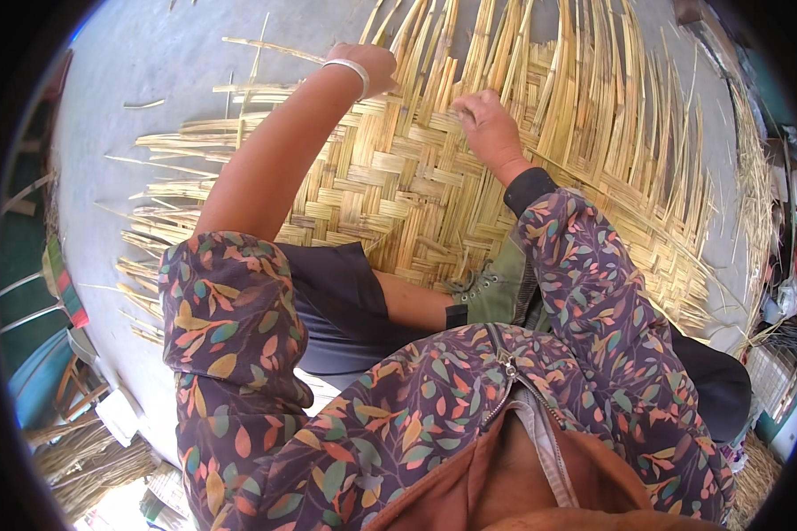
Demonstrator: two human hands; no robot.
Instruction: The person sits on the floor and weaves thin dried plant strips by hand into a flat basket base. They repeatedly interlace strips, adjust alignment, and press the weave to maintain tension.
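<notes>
A mat of split reed strips (398, 190) lies on the floor before me, woven in its middle, with long loose ends fanning out along the far, left and right sides. Over its far edge my left hand (369, 67), with a pale bangle at the wrist, is closed on a reed strip (270, 48) that sticks out to the left. My right hand (489, 131) hovers just right of it, above the weave near the base of the upright strips (505, 53). Its thumb and fingers are pinched together; what lies between them is too small to make out.
My green canvas shoe (496, 285) rests on the mat's near side. Short reed scraps (143, 104) lie on the grey floor (106, 133) at left. Piled dry stalks (97, 460) stand at the lower left, more straw (753, 168) along the right.
</notes>
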